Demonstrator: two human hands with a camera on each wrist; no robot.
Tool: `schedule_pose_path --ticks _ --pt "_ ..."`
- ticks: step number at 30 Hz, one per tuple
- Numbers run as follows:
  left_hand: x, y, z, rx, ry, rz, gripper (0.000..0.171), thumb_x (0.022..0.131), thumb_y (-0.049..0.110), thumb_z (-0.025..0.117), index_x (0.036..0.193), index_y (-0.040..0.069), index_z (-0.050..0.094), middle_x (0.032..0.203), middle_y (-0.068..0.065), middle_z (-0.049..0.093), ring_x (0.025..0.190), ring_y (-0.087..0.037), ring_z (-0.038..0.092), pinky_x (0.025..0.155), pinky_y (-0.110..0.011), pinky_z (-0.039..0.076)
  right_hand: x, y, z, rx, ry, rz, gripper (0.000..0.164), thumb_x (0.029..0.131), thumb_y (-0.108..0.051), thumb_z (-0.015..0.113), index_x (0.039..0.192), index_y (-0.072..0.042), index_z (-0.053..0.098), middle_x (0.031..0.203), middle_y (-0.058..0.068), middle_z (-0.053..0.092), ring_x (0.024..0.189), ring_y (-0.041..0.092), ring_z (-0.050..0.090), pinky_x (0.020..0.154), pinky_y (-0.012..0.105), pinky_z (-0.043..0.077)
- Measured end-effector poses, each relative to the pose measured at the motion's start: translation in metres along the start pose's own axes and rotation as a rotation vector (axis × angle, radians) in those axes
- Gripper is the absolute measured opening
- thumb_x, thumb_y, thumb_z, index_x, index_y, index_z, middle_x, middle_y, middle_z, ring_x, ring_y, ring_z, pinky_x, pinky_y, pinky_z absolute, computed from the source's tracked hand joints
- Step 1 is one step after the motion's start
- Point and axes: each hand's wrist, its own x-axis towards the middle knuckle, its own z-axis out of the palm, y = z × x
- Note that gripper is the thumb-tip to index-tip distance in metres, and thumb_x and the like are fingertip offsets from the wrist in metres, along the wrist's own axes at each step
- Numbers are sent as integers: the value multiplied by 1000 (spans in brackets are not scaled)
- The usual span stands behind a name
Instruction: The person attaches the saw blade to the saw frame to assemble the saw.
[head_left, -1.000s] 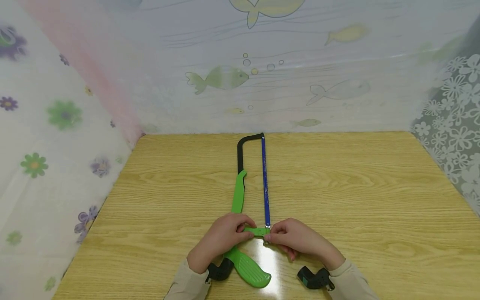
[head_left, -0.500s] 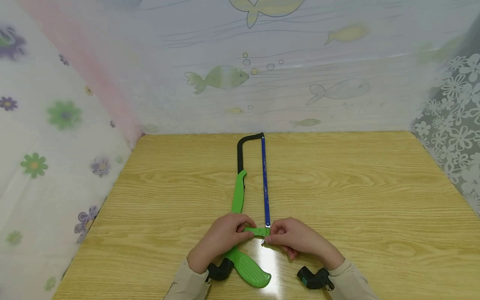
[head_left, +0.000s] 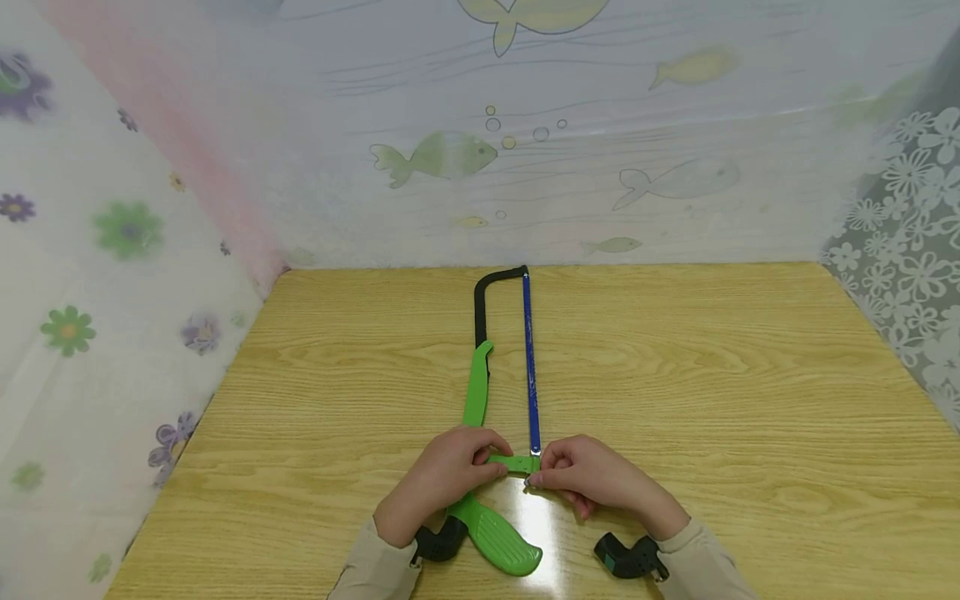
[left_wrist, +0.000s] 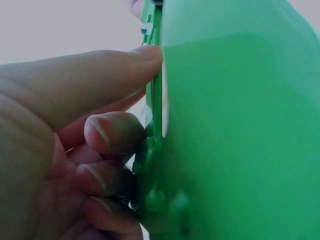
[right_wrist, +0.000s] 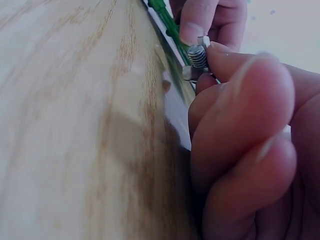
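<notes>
A hacksaw lies on the table, its blue blade on the right and its green handle toward me. My left hand holds the short green arm at the blade's near end between thumb and fingers; its thumb presses the green plastic in the left wrist view. With thumb and index finger, my right hand pinches a metal wing nut below that arm. A threaded bolt end pokes out through the nut. The other right fingers curl close over the wood.
The black front bow of the saw reaches almost to the patterned wall covering at the back. Wood-grain tabletop stretches out on both sides. Black wrist devices sit at both sleeves.
The right thumb and fingertips have shifted slightly at the wing nut, which shows at a different angle than a second ago. The left hand and the hacksaw stay put.
</notes>
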Motion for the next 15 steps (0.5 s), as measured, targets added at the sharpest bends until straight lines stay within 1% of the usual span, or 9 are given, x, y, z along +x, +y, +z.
schedule_pose_path --ticks 8,15 --pt "-1 0 -1 1 -4 0 12 82 29 64 93 24 66 57 9 39 50 -5 35 53 -20 33 1 1 1 -20 9 15 33 82 -43 60 75 -11 59 43 -2 45 32 9 43 36 31 42" --pt "0 0 -1 2 -4 1 12 82 29 64 93 24 65 57 9 40 50 -5 35 53 -20 32 1 0 1 -8 3 22 36 84 -45 56 75 -10 60 43 -2 45 32 10 42 36 31 42"
